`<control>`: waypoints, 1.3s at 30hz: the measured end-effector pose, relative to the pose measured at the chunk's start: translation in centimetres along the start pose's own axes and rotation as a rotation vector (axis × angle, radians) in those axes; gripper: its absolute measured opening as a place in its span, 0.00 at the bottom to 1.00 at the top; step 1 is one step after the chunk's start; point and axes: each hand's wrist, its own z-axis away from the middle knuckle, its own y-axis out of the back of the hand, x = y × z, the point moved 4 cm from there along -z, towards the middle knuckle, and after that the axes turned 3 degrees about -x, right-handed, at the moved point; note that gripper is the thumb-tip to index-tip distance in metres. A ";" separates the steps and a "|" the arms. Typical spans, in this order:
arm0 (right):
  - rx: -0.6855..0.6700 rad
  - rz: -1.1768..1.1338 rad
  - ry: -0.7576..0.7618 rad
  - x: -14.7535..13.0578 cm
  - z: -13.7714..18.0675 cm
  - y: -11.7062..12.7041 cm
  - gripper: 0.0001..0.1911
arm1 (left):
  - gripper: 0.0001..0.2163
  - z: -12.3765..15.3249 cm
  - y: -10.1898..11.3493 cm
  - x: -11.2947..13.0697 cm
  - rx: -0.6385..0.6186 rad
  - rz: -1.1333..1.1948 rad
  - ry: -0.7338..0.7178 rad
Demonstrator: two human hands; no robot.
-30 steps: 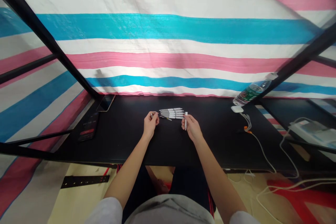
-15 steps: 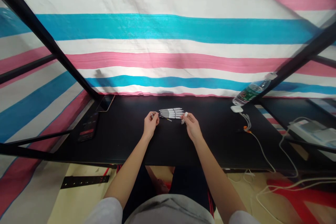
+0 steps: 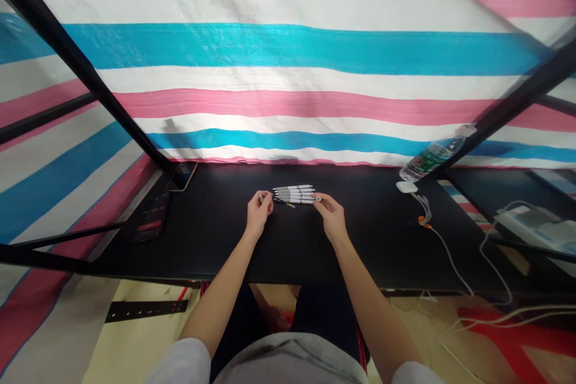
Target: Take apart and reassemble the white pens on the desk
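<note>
Several white pens with grey grips (image 3: 293, 194) lie side by side on the black table (image 3: 216, 222), between my hands. In front of them is a thin dark pen refill (image 3: 287, 203) with a pale end, its left end close to my left fingers. My left hand (image 3: 258, 215) is closed, fingertips pinched on a small dark piece too small to name. The fingers of my right hand (image 3: 332, 217) pinch a short white pen barrel part (image 3: 318, 198), seen nearly end-on, at the right end of the row.
Two phones, one at the back left (image 3: 182, 177) and one with a lit screen (image 3: 152, 217), lie on the table. At the right stand a water bottle (image 3: 427, 159) and a white charger case (image 3: 407, 187) with cables. Black frame posts and striped sheeting enclose the table.
The white barrel part in my right hand has turned from roughly upright to nearly end-on, and my right fingers have shifted slightly. My left hand and the pens have stayed put.
</note>
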 end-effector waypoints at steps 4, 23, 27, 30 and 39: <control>-0.016 0.125 -0.050 0.6 0.2 -0.1 0.20 | 0.12 0.0 -0.2 0.2 -0.010 0.070 0.018; -0.274 0.652 0.275 -1.2 1.4 -2.2 0.18 | 0.13 0.0 -0.4 0.1 -0.057 0.066 0.000; -0.284 0.653 0.284 -1.0 1.4 -2.2 0.18 | 0.13 0.0 -0.4 0.1 -0.054 0.061 0.000; -0.294 0.653 0.289 -0.9 1.5 -2.2 0.18 | 0.13 0.0 -0.4 0.1 -0.055 0.063 0.002; -0.319 0.663 0.303 -0.8 1.6 -2.4 0.19 | 0.13 0.2 -0.7 0.0 -0.097 0.014 0.019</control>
